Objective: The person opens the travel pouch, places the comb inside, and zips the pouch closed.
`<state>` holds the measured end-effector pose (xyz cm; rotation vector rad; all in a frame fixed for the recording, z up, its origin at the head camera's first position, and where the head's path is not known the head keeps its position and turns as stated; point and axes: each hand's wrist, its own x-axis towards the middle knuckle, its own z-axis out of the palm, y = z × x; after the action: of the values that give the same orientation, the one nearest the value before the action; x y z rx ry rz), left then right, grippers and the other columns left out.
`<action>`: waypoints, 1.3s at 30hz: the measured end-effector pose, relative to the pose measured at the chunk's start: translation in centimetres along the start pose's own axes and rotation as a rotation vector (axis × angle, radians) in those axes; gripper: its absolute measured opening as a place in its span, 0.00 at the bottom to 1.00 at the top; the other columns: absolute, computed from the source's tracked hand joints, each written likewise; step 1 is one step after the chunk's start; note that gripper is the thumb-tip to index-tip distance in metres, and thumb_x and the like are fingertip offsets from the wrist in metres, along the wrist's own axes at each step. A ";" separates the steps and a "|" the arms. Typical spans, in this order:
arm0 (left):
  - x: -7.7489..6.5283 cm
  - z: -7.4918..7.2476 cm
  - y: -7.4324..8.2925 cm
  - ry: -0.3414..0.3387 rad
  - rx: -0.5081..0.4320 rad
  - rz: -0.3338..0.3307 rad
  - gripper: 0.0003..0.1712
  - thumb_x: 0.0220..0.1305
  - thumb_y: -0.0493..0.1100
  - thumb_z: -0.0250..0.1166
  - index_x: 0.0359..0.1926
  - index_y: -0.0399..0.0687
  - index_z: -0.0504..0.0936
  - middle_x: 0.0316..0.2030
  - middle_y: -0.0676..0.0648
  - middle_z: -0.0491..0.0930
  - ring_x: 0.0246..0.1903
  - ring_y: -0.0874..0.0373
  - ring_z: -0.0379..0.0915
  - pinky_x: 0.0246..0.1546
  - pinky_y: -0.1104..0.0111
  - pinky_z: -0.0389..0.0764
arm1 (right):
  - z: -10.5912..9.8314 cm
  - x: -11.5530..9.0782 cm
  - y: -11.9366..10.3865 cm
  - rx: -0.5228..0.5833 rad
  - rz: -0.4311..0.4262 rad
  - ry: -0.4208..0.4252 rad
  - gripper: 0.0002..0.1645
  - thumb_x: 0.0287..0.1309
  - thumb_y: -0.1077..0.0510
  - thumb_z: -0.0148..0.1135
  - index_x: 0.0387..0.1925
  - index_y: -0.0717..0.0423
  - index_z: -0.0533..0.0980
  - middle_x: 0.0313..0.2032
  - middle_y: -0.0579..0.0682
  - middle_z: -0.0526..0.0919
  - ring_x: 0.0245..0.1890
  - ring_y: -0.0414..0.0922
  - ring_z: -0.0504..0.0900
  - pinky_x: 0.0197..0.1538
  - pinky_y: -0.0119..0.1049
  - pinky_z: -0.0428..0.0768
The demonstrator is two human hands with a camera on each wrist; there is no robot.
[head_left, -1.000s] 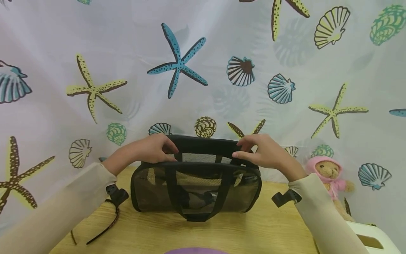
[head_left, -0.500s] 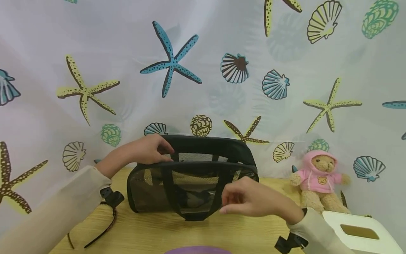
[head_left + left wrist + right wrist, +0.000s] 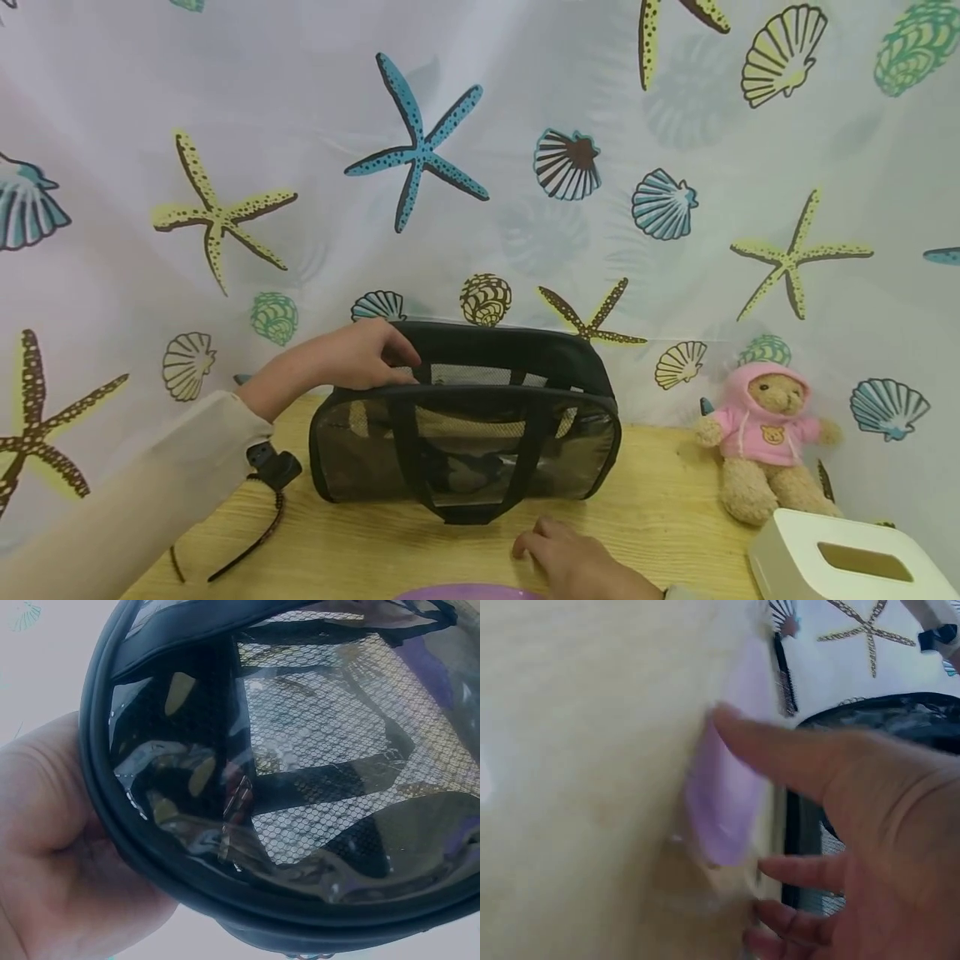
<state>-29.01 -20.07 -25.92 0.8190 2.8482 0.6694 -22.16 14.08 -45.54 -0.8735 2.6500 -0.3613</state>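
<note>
A black bag (image 3: pixel 352 454) with clear plastic sides, mesh panels and a dark strap handle stands on the table, its top unzipped and gaping. My left hand (image 3: pixel 363 354) holds the bag's left end at the opening, fingers reaching inside over the rim. In the left wrist view the hand lies against the bag's piped edge (image 3: pixel 94 772). Low in front of the bag, my right hand (image 3: pixel 577 562) is beside a purple dish-like thing (image 3: pixel 468 592). The right wrist view shows the thumb over the purple thing (image 3: pixel 724 799) and the fingers spread, all blurred.
A teddy bear (image 3: pixel 772 437) in a pink hoodie sits at the right, behind a white box (image 3: pixel 795 546) with a slot in its lid. A dark headband (image 3: pixel 258 537) lies at the left. A shell-and-starfish curtain (image 3: pixel 480 233) hangs behind the table (image 3: pixel 660 492).
My right hand has let go of the bag's right end and come down and toward me, to the purple thing. The left hand stays at the bag's opening.
</note>
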 end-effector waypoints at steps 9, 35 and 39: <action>0.0 -0.1 0.1 -0.004 0.005 -0.011 0.19 0.69 0.44 0.69 0.56 0.37 0.86 0.55 0.36 0.84 0.51 0.47 0.83 0.53 0.54 0.84 | 6.7 4.6 6.1 0.127 -0.127 -0.039 0.16 0.56 0.34 0.73 0.43 0.29 0.80 0.39 0.29 0.74 0.38 0.27 0.70 0.41 0.27 0.77; 0.5 0.5 -0.4 0.013 -0.007 0.011 0.18 0.69 0.43 0.69 0.54 0.38 0.87 0.54 0.36 0.85 0.48 0.50 0.83 0.49 0.57 0.85 | 2.7 1.4 3.2 0.522 -0.310 -0.143 0.38 0.61 0.42 0.73 0.69 0.48 0.75 0.65 0.42 0.80 0.62 0.31 0.76 0.63 0.28 0.75; 0.4 0.5 -0.2 0.016 -0.012 0.011 0.18 0.69 0.43 0.69 0.55 0.37 0.87 0.54 0.36 0.85 0.50 0.47 0.84 0.51 0.55 0.85 | 0.9 -0.1 1.1 0.572 -0.275 -0.070 0.37 0.61 0.47 0.73 0.69 0.52 0.75 0.67 0.47 0.80 0.64 0.32 0.75 0.65 0.27 0.74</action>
<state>-29.40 -19.84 -26.44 0.8315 2.8532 0.6967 -22.31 14.86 -46.68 -1.0178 2.1705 -1.0671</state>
